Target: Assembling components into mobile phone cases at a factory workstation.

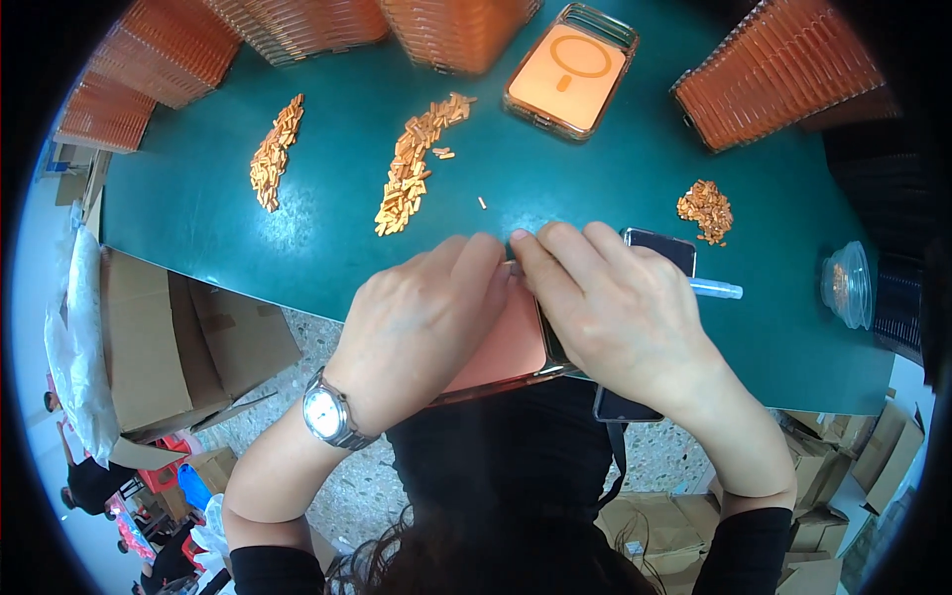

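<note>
At the table's near edge lies a pink-orange phone case (pixel 508 342) with a shiny see-through rim. My left hand (pixel 421 312) covers its left side, with the fingers closed at its far edge. My right hand (pixel 615 307) reaches over its right side, its thumb and fingers bent together at the same edge. Whatever small part is between the right fingertips is hidden. Partly under my right hand lies a dark-screened phone (pixel 662 248), and a pale blue capped pen (pixel 716 289) sticks out beside it. One small gold piece (pixel 483 202) lies just beyond my fingers.
Loose gold pieces form a left pile (pixel 277 154), a middle pile (pixel 405 169) and a right pile (pixel 707 211). A phone case with a ring mark (pixel 570 74) lies far off. Case stacks (pixel 778 74) line the back. A clear cup (pixel 848 285) stands right; cardboard boxes (pixel 149 337) stand left.
</note>
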A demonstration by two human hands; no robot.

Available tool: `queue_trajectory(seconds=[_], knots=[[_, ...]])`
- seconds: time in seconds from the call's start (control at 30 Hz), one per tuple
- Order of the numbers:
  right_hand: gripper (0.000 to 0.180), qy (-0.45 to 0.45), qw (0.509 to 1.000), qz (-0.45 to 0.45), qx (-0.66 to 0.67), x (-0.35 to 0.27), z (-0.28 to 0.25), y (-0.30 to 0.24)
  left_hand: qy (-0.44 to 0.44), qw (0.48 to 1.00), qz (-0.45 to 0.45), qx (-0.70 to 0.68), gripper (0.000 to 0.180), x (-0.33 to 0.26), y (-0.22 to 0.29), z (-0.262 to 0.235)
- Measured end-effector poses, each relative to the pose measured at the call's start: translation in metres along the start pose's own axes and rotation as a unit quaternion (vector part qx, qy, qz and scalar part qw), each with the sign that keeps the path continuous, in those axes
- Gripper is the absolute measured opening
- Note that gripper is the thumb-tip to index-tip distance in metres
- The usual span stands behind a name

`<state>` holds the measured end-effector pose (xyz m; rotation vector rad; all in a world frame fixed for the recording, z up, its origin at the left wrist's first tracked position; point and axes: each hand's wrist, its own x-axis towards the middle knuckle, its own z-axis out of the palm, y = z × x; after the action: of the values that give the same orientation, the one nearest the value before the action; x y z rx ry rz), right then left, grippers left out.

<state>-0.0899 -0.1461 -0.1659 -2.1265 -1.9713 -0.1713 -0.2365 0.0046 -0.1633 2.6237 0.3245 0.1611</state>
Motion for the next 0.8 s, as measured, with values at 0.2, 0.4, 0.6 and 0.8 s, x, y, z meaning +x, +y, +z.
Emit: queue_trajectory(seconds=[0.2,0.4,0.6,0.8], knots=[[0.023,0.053,0.998,-0.040,-0.015,0.002,-0.015,0.008,0.023,0.999,0.030,-0.005,0.017,0.005,0.005,-0.004],[0.036,-0.015,0.999,0.002,-0.039,-0.002,-0.021,0.004,0.053,0.998,0.028,-0.030,0.026,0.007,0.016,-0.004],[0.031,0.030,0.999,0.020,-0.008,0.000,-0.017,0.006,0.060,0.998,0.016,-0.021,0.023,0.012,0.019,-0.007],[0.031,0.187,0.982,-0.036,-0.017,-0.001,-0.016,0.026,0.003,0.999,0.030,-0.033,0.026,0.006,0.038,-0.057]])
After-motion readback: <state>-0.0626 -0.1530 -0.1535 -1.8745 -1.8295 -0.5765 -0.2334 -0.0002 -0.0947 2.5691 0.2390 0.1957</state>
